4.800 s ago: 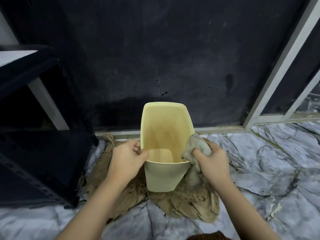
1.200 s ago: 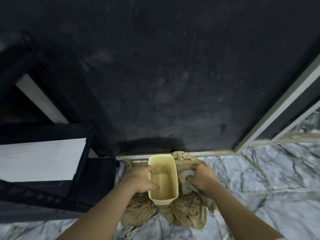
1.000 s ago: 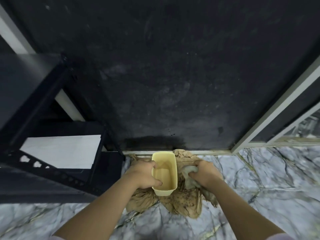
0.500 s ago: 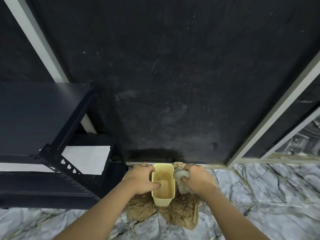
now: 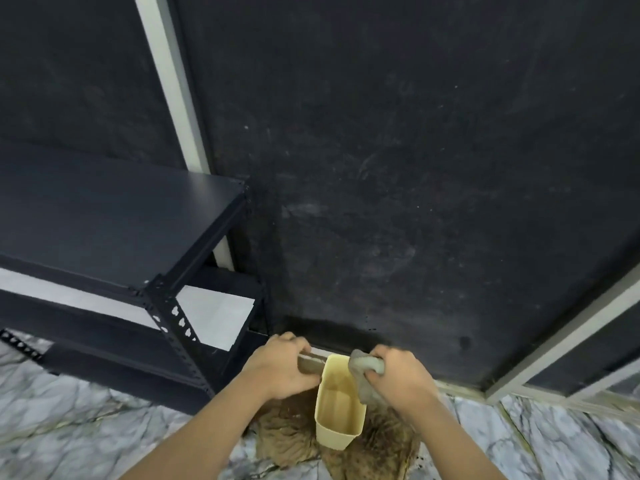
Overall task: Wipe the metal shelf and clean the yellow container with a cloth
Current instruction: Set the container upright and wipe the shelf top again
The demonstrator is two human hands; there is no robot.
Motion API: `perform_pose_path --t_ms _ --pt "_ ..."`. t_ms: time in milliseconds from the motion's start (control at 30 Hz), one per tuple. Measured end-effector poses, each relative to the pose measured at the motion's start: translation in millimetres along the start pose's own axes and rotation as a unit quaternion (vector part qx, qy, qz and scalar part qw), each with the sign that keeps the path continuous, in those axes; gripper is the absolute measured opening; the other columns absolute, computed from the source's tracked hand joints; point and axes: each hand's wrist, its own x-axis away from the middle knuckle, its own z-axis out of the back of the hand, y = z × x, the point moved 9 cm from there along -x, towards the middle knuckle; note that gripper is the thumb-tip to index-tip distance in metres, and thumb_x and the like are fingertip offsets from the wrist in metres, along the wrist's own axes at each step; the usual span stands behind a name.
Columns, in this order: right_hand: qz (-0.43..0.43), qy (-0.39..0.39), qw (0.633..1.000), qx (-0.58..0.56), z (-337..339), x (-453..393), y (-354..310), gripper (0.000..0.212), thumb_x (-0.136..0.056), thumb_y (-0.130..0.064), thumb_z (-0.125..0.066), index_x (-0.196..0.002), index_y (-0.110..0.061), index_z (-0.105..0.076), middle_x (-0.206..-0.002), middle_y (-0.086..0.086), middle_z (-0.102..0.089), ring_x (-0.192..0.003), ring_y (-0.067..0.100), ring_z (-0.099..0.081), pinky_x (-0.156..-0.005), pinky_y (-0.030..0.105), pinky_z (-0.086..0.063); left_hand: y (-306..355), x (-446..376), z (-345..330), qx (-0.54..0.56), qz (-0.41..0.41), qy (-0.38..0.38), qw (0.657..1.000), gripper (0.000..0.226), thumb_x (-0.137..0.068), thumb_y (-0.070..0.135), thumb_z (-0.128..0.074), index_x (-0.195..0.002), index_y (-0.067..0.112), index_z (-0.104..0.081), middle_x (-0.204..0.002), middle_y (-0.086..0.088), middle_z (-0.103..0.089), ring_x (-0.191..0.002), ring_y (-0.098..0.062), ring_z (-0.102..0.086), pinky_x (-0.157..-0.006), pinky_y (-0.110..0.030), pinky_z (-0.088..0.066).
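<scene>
One yellow container (image 5: pixel 339 407) is held between two hands above the marble floor (image 5: pixel 69 420), its open mouth facing the camera. The left hand (image 5: pixel 280 370) has its fingers curled over the container's left rim near the far end. The right hand (image 5: pixel 398 377) has its fingers clamped on one grey cloth (image 5: pixel 363 375), which hangs against the container's right rim. Beneath the container lies one brown, speckled rag (image 5: pixel 287 431) spread on the floor, showing on both sides of the container.

One black metal shelf (image 5: pixel 114 230) stands to the left, near the left hand but apart from it. Its top board is dark; one white panel (image 5: pixel 211 315) shows on a lower level, and one upright post with a row of punched holes faces the camera. Behind everything is a dark wall (image 5: pixel 398 168) with two pale frame strips, one upper left and one at the right. No writing or label can be read anywhere.
</scene>
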Motion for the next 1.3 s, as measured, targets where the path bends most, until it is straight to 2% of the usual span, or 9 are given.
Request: perform_pose_path --t_ms 100,200,367,533,667,900,1033,1167,1300 --pt "0.017 0.001 1.000 -0.023 1.2 -14.6 -26.9 0.020 -0.083 -0.033 -0.049 -0.098 -0.029 -0.061 -0.089 -0.006 -0.061 -0.076 0.013 -0.056 -0.065 0.027 -0.048 -17.1 2.6 23.3 0.004 0.011 0.030 0.999 0.060 -0.075 0.050 -0.059 -0.129 0.026 -0.047 -0.130 0.003 -0.048 -0.120 -0.016 -0.044 -0.099 -0.033 -0.043" --pt "0.042 0.004 0.998 -0.055 3.0 -31.4 -60.5 0.015 -0.084 -0.034 -0.053 -0.095 -0.029 -0.061 -0.091 -0.005 -0.063 -0.079 0.012 -0.061 -0.071 0.032 -0.056 -41.6 0.7 54.2 0.010 0.023 0.066 0.998 0.064 -0.076 0.051 -0.060 -0.132 0.024 -0.045 -0.133 0.003 -0.047 -0.123 -0.017 -0.044 -0.101 -0.033 -0.041" --pt "0.074 0.026 0.993 -0.086 17.0 -63.4 -123.9 0.017 -0.081 -0.032 -0.058 -0.096 -0.025 -0.064 -0.094 -0.002 -0.066 -0.083 0.016 -0.063 -0.074 0.038 -0.056 -73.8 -7.6 117.9 -0.017 0.015 0.127 0.992 0.066 -0.078 0.052 -0.059 -0.135 0.023 -0.041 -0.137 0.003 -0.044 -0.128 -0.018 -0.039 -0.103 -0.034 -0.039" --pt "0.103 0.057 0.987 -0.106 38.0 -93.5 -196.7 0.018 -0.082 -0.033 -0.057 -0.097 -0.027 -0.064 -0.094 -0.003 -0.066 -0.083 0.017 -0.061 -0.072 0.034 -0.053 -103.2 -7.6 181.6 -0.044 0.019 0.206 0.977 0.061 -0.082 0.052 -0.053 -0.135 0.023 -0.042 -0.140 0.004 -0.042 -0.129 -0.018 -0.038 -0.104 -0.034 -0.038" --pt "0.124 0.077 0.981 -0.131 52.7 -110.8 -255.8 0.015 -0.081 -0.031 -0.054 -0.094 -0.029 -0.063 -0.088 -0.005 -0.064 -0.076 0.014 -0.060 -0.066 0.032 -0.052 -140.1 -2.6 223.6 -0.059 0.053 0.258 0.963 0.060 -0.083 0.052 -0.050 -0.134 0.020 -0.043 -0.137 0.001 -0.045 -0.125 -0.020 -0.042 -0.100 -0.035 -0.040" --pt "0.192 0.124 0.965 -0.130 67.7 -133.2 -358.7 0.020 -0.085 -0.030 -0.054 -0.101 -0.026 -0.064 -0.099 -0.003 -0.064 -0.082 0.016 -0.057 -0.065 0.029 -0.045 -208.3 8.5 271.8 -0.073 0.112 0.275 0.952 0.061 -0.085 0.052 -0.049 -0.136 0.020 -0.039 -0.142 -0.001 -0.041 -0.129 -0.022 -0.038 -0.102 -0.037 -0.039" --pt "0.218 0.151 0.950 -0.166 59.6 -145.0 -401.5 0.018 -0.086 -0.027 -0.056 -0.103 -0.024 -0.062 -0.104 -0.001 -0.062 -0.089 0.020 -0.058 -0.071 0.034 -0.048 -239.1 11.3 284.3 -0.072 0.139 0.281 0.947 0.060 -0.086 0.051 -0.048 -0.136 0.020 -0.039 -0.141 -0.001 -0.040 -0.129 -0.022 -0.037 -0.102 -0.037 -0.039" --pt "0.218 0.156 0.942 -0.204 35.4 -156.0 -417.5 0.017 -0.087 -0.025 -0.056 -0.102 -0.020 -0.061 -0.101 0.000 -0.060 -0.090 0.018 -0.056 -0.070 0.029 -0.044 -261.2 8.9 281.9 -0.055 0.168 0.278 0.944 0.062 -0.085 0.050 -0.050 -0.138 0.019 -0.036 -0.141 -0.001 -0.039 -0.130 -0.022 -0.037 -0.103 -0.036 -0.039" --pt "0.212 0.115 0.950 -0.196 3.5 -171.3 -414.6 0.013 -0.085 -0.028 -0.059 -0.093 -0.018 -0.059 -0.096 -0.001 -0.062 -0.086 0.017 -0.057 -0.066 0.026 -0.039 -275.8 2.0 264.4 -0.037 0.192 0.270 0.943 0.065 -0.084 0.052 -0.050 -0.138 0.018 -0.036 -0.142 0.000 -0.039 -0.130 -0.021 -0.036 -0.105 -0.035 -0.036"
